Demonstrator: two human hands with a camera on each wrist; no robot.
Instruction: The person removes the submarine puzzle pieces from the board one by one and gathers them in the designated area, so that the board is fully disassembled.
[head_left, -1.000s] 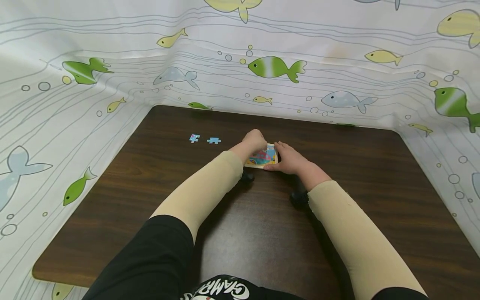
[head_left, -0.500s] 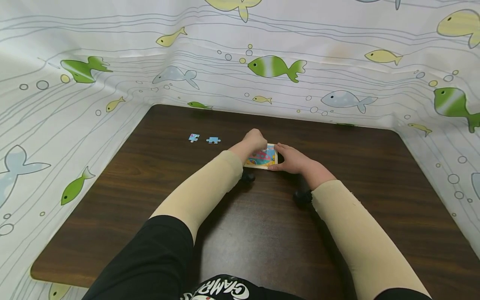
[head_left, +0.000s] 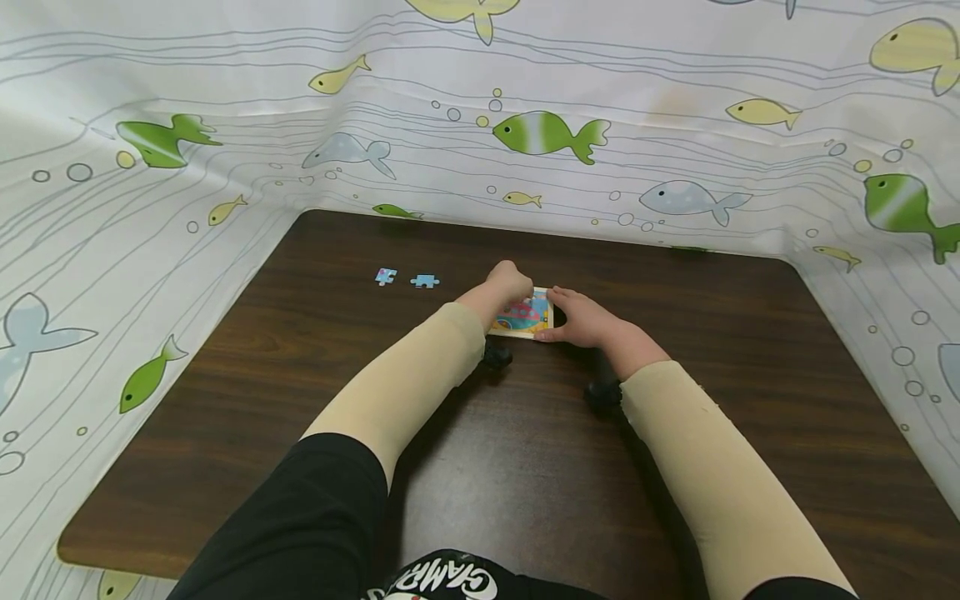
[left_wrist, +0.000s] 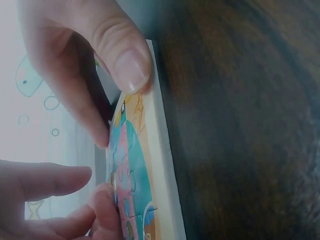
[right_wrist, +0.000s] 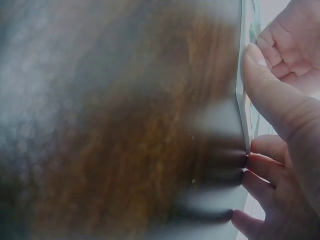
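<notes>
A light-framed puzzle board (head_left: 522, 316) with a blue and pink picture lies on the table. My left hand (head_left: 507, 283) is over its left part; in the left wrist view the left hand (left_wrist: 55, 200) has one finger extended above the board and other fingertips touching the picture (left_wrist: 131, 170). No piece shows clearly between them. At the board's right end, my right hand (head_left: 583, 320) grips the frame, thumb on the near side. The right wrist view shows the right hand (right_wrist: 285, 135) with thumb and fingers along the frame's edge (right_wrist: 243, 100).
Two loose puzzle pieces lie left of the board, a blue and pink one (head_left: 386, 277) and a blue one (head_left: 425, 282). The brown table (head_left: 315, 350) is bordered by a white curtain (head_left: 450, 150) printed with fish. Black wrist cameras hang under both wrists.
The right hand's thumb has shifted slightly right along the board's near edge. The left hand's fingers have moved a little over the picture, and more of the pink shape shows.
</notes>
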